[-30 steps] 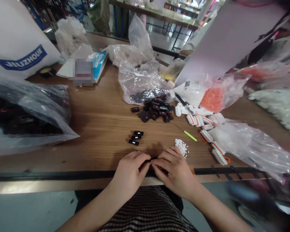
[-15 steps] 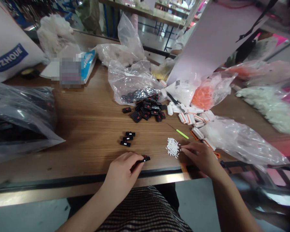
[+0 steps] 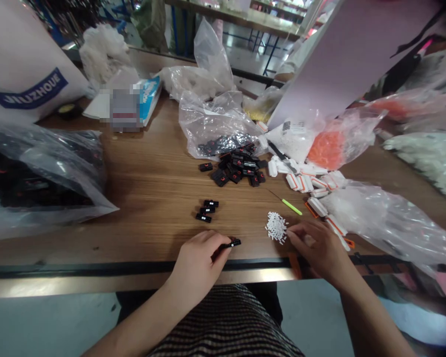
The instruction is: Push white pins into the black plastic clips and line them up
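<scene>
The left hand [image 3: 196, 263] and the right hand [image 3: 319, 248] are held apart at the near edge of a wooden desk [image 3: 144, 208]. A small black plastic piece [image 3: 231, 243] with a red mark is gripped by the fingers of the left hand, and its end sticks out to the right. The fingers of the right hand [image 3: 293, 233] are pinched together just beside a little pile of white bits [image 3: 276, 227], but whether a bit is held in them cannot be told. Three black pieces [image 3: 207, 210] are lined up on the desk, farther away than the left hand. Past them, a heap of black pieces [image 3: 238, 171] is laid in front of a clear plastic bag [image 3: 215, 129] with more black pieces in it. A thin tool with a green handle [image 3: 292, 207] is lying to the right of the heap, near white and orange pieces [image 3: 305, 182]. A big clear bag of black pieces [image 3: 33, 173] is placed on the left, and a clear bag [image 3: 382, 223] is placed on the right.
</scene>
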Demonstrator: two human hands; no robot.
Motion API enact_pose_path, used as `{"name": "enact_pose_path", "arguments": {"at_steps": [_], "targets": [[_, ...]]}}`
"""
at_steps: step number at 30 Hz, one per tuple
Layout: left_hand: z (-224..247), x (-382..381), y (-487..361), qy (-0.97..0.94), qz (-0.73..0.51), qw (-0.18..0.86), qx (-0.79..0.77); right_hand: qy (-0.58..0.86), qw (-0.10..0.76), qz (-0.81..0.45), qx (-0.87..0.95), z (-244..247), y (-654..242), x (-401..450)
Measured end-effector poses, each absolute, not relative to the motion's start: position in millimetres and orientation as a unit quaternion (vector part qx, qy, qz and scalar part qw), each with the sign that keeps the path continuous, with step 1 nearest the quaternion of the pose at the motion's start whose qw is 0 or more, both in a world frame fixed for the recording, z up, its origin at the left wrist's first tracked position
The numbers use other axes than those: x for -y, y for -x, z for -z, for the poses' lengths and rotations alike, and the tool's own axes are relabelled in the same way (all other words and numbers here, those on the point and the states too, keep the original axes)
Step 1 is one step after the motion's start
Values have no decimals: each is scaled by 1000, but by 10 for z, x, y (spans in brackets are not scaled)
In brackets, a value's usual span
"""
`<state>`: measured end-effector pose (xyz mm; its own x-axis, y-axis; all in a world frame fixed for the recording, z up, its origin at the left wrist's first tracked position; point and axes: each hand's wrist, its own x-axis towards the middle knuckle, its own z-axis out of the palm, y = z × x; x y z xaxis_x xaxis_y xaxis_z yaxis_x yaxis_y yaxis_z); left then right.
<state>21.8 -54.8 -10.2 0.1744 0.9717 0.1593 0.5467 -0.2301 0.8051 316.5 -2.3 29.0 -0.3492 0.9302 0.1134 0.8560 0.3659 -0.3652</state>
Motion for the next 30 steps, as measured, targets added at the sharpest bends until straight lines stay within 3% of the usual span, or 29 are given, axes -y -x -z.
{"name": "enact_pose_path", "arguments": {"at_steps": [3, 10, 20, 30], "targets": [[106, 547, -219, -701, -350, 309, -540, 528, 223, -169, 802, -349, -2813, 114], [92, 551, -222, -707, -345, 308, -535, 402, 219, -257, 851, -270, -2169, 187], [88, 549, -204, -706, -345, 317, -531, 370, 153, -174, 900, -295, -2145, 149], [82, 553, -211, -706, -343, 316, -533, 373, 188, -143, 897, -275, -2152, 233]]}}
